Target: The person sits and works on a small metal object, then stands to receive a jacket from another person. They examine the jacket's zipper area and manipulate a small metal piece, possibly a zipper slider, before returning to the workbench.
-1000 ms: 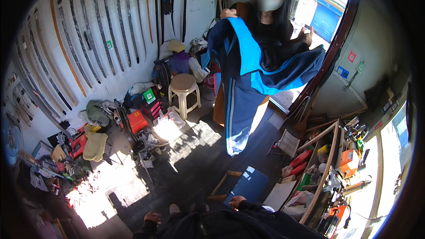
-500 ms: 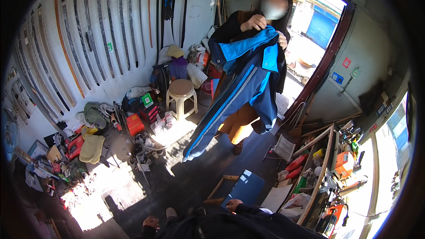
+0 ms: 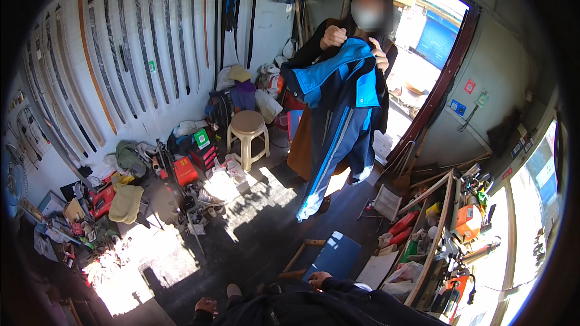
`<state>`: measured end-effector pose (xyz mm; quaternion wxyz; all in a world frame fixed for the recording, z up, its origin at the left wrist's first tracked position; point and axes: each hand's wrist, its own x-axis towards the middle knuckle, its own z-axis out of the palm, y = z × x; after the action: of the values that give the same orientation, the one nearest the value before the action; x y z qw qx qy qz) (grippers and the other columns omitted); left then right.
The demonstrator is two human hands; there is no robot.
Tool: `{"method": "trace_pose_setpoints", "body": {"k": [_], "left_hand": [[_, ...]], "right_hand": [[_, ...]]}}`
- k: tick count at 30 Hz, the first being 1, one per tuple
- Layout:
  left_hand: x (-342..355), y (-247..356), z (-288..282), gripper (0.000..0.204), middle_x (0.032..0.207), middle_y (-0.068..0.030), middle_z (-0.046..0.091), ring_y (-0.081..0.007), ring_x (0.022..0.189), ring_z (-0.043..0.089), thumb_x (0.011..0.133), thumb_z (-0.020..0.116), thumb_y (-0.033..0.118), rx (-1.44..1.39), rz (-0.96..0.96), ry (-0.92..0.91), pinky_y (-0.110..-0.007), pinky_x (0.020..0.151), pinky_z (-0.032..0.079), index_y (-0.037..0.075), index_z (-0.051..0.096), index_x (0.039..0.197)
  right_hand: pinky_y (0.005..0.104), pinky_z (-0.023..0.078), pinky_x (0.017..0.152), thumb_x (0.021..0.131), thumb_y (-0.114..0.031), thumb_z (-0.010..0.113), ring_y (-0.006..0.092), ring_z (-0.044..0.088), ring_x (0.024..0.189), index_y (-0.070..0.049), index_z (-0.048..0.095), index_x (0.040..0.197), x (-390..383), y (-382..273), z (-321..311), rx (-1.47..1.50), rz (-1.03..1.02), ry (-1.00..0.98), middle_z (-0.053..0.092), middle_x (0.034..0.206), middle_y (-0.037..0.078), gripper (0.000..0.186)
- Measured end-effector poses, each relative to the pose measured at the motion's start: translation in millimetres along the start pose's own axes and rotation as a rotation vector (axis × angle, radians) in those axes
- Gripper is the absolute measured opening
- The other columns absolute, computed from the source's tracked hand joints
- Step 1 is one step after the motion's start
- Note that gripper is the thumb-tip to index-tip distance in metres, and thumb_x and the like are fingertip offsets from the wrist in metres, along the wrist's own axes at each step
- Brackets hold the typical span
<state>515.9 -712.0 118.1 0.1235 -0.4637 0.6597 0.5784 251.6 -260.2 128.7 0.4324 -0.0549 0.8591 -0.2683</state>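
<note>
Across from you, a navy and bright-blue garment (image 3: 338, 118) hangs from the grip of a person (image 3: 299, 160) by the doorway (image 3: 432, 33). Your right hand (image 3: 319, 279) is at a blue panel's (image 3: 333, 255) near edge, your left hand (image 3: 206, 306) apart from it; whether either is spread or closed, you cannot tell. Farther off stands a round-topped stool (image 3: 248, 124).

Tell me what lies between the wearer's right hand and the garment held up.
The head view shows a blue panel, part of a wooden frame, then dark floor between the right hand and the blue garment.
</note>
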Motion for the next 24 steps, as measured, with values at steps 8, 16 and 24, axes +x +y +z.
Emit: {"method": "trace_pose_setpoints", "body": {"k": [8, 16, 24], "left_hand": [[-7.4, 3.4, -1.1, 0.027, 0.077, -0.0105, 0.068, -0.0223, 0.057, 0.069, 0.090, 0.074, 0.021, -0.003, 0.015, 0.001, -0.037, 0.046, 0.056, 0.004, 0.064, 0.107], [-19.9, 0.2, -5.2, 0.027, 0.079, -0.0110, 0.069, -0.0222, 0.057, 0.068, 0.090, 0.074, 0.021, -0.009, 0.055, -0.007, -0.038, 0.045, 0.056, 0.005, 0.064, 0.110], [-21.4, -5.1, -9.2, 0.033, 0.079, -0.0116, 0.068, -0.0225, 0.056, 0.068, 0.090, 0.073, 0.021, -0.016, -0.009, 0.005, -0.038, 0.045, 0.055, 0.003, 0.063, 0.116]], "right_hand": [[0.0336, 0.058, 0.072, 0.091, -0.027, 0.068, 0.0193, 0.073, 0.076, -0.006, 0.073, 0.119, -4.0, 2.6, 3.6, -0.040, -0.063, 0.045, 0.076, 0.094, 0.008, 0.035], [0.0326, 0.058, 0.064, 0.094, -0.024, 0.065, 0.0167, 0.071, 0.070, -0.005, 0.072, 0.121, -4.9, 2.8, 10.4, -0.036, -0.067, 0.023, 0.075, 0.090, 0.008, 0.033], [0.0330, 0.058, 0.063, 0.094, -0.025, 0.066, 0.0172, 0.071, 0.068, -0.007, 0.072, 0.122, -3.2, 3.0, 13.2, -0.056, -0.079, 0.024, 0.075, 0.089, 0.007, 0.034]]}}
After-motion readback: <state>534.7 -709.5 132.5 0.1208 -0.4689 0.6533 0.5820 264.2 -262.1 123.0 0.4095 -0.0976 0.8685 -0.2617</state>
